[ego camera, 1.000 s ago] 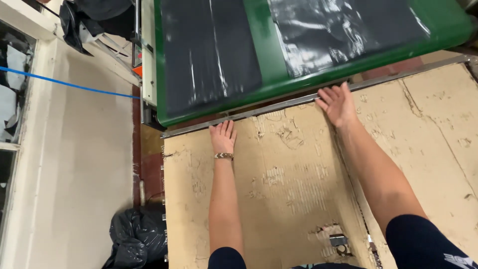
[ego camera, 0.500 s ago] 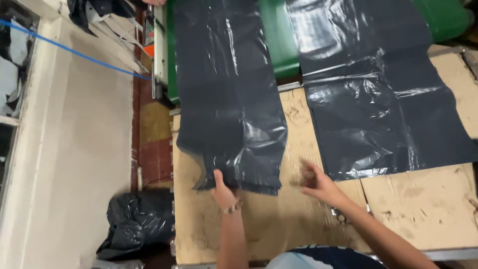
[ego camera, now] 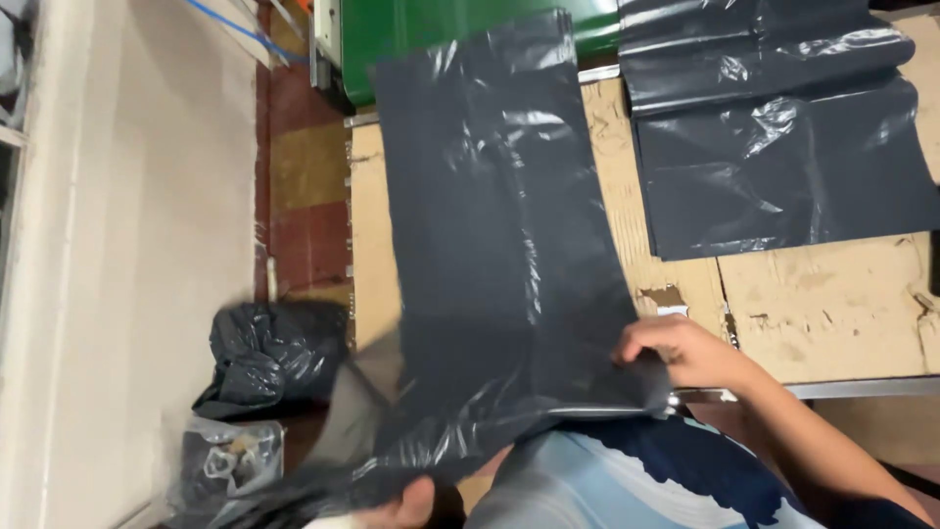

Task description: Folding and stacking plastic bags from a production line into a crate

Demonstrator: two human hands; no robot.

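Observation:
A long dark grey plastic sheet [ego camera: 490, 225] lies down the left part of the cardboard-covered table [ego camera: 832, 304], its near end pulled off the front edge toward me. My right hand [ego camera: 676, 353] pinches the sheet's near right corner at the table's front edge. My left hand [ego camera: 411, 504] shows only partly at the bottom of the view, gripping the bunched near left end of the same sheet. A second dark grey plastic sheet [ego camera: 783, 147] lies flat on the table at the upper right, apart from both hands.
A green machine bed [ego camera: 431, 29] stands behind the table. On the floor to the left are a stuffed black bag [ego camera: 274, 358] and a smaller clear bag [ego camera: 220, 460]. A pale concrete strip [ego camera: 147, 245] runs along the left.
Both hands have drawn the left sheet toward me, off the table's front edge. My left hand has dropped low and bunched its end; the view has tilted down.

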